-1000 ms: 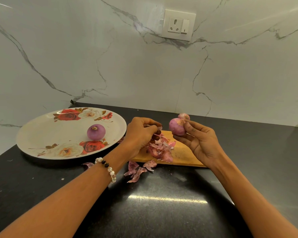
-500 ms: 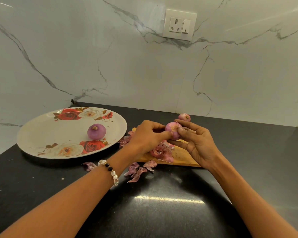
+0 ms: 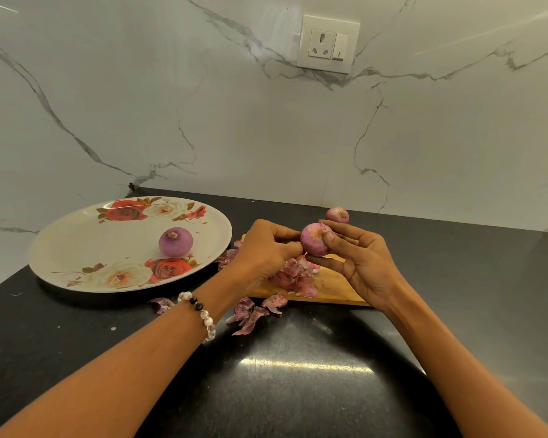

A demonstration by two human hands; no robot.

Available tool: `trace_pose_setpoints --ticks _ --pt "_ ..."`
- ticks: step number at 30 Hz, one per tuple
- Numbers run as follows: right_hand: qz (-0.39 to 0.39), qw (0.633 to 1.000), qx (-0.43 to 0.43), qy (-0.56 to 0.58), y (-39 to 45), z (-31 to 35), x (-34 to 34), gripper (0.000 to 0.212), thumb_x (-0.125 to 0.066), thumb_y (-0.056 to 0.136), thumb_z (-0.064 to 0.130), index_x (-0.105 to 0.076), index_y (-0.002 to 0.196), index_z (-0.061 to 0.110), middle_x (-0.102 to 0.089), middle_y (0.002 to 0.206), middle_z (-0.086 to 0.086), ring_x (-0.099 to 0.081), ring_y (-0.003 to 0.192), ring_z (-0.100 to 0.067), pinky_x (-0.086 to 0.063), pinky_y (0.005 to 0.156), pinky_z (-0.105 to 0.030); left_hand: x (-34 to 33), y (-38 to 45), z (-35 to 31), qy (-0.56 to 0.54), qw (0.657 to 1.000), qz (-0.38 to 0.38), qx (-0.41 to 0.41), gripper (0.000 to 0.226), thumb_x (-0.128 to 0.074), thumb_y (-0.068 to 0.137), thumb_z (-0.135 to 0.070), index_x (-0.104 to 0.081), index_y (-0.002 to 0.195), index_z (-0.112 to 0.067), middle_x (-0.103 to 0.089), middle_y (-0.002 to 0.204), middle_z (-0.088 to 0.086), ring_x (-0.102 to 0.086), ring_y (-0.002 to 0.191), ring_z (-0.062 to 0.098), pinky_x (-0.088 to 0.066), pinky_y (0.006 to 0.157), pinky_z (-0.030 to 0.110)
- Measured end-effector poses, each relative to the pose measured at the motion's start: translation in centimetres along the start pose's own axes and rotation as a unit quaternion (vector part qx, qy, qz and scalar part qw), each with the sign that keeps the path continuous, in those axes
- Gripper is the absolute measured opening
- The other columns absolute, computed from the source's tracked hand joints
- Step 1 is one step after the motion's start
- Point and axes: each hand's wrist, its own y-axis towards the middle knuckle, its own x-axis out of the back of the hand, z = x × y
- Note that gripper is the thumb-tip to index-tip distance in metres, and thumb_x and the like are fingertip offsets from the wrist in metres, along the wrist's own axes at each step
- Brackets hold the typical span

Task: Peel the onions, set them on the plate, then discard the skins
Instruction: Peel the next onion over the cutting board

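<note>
Head view: skins (image 3: 298, 278) under hands (image 3: 317, 251).

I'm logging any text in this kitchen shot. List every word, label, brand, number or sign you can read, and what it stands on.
None: no readable word, brand or number appears anywhere.
White wall socket plate: only a small dark mark on its rocker switch, too small to read as a sign.
Round white plate with red and cream roses: floral pattern only, no lettering.
Light wooden chopping board: no print visible.
</note>
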Motion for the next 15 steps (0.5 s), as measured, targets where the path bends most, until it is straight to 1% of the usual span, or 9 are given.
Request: trace_pose_setpoints --ticks 4,6,8,10,12,15 --pt "-0.005 1.000 0.003 -0.001 0.00 -0.04 0.04 0.033 -0.068 0.074 0.008 -0.068 0.107 0.002 -0.073 0.107 -0.017 -0.071 0.099 -0.035 -0.062 0.074 -0.043 0.00 -0.04 -0.13 -0.023 1.000 -0.002 0.014 0.022 -0.067 0.088 -0.016 -0.071 0.110 -0.014 -0.073 0.098 -0.001 -0.068 0.090 0.009 -0.056 0.084 0.026" --pt "-0.011 1.000 0.009 -0.011 -0.02 0.05 0.04 0.034 -0.069 0.073 0.009 -0.068 0.107 0.004 -0.071 0.109 -0.018 -0.071 0.099 -0.034 -0.062 0.074 -0.043 0.10 -0.12 -0.31 -0.055 0.998 0.021 0.029 0.022 -0.069 0.087 -0.022 -0.072 0.107 -0.015 -0.074 0.092 -0.001 -0.069 0.086 0.011 -0.057 0.083 0.028" --pt "-0.010 1.000 0.013 -0.019 -0.06 0.05 0.04 0.034 -0.069 0.073 0.009 -0.069 0.107 0.006 -0.070 0.111 -0.019 -0.071 0.098 -0.034 -0.062 0.075 -0.043 0.12 -0.14 -0.33 -0.077 0.994 0.055 0.045 0.027 -0.072 0.082 -0.028 -0.073 0.106 -0.014 -0.075 0.091 0.000 -0.070 0.088 0.013 -0.057 0.085 0.033" --pt "-0.006 1.000 0.014 -0.026 -0.14 -0.08 -0.04 0.033 -0.070 0.073 0.009 -0.070 0.106 0.008 -0.069 0.111 -0.019 -0.071 0.099 -0.034 -0.061 0.077 -0.044 0.01 -0.08 -0.15 -0.072 0.993 0.072 0.055 0.036 -0.076 0.076 -0.033 -0.073 0.106 -0.015 -0.075 0.092 0.000 -0.070 0.091 0.015 -0.056 0.088 0.037" --pt "-0.002 0.999 0.013 -0.040 -0.19 -0.22 -0.13 0.035 -0.071 0.073 0.010 -0.069 0.107 0.008 -0.068 0.113 -0.020 -0.070 0.100 -0.034 -0.061 0.078 -0.045 -0.06 0.02 0.06 -0.066 0.994 0.067 0.063 0.034 -0.077 0.077 -0.030 -0.072 0.107 -0.013 -0.075 0.092 -0.001 -0.070 0.090 0.014 -0.056 0.087 0.038" --pt "-0.002 0.999 0.012 -0.042 -0.18 -0.27 -0.16 0.035 -0.071 0.073 0.010 -0.069 0.108 0.008 -0.067 0.115 -0.022 -0.070 0.100 -0.035 -0.060 0.079 -0.046 0.00 0.10 0.06 -0.087 0.992 0.061 0.069 0.027 -0.072 0.083 -0.015 -0.071 0.109 -0.008 -0.075 0.093 0.003 -0.071 0.088 0.015 -0.058 0.084 0.036"
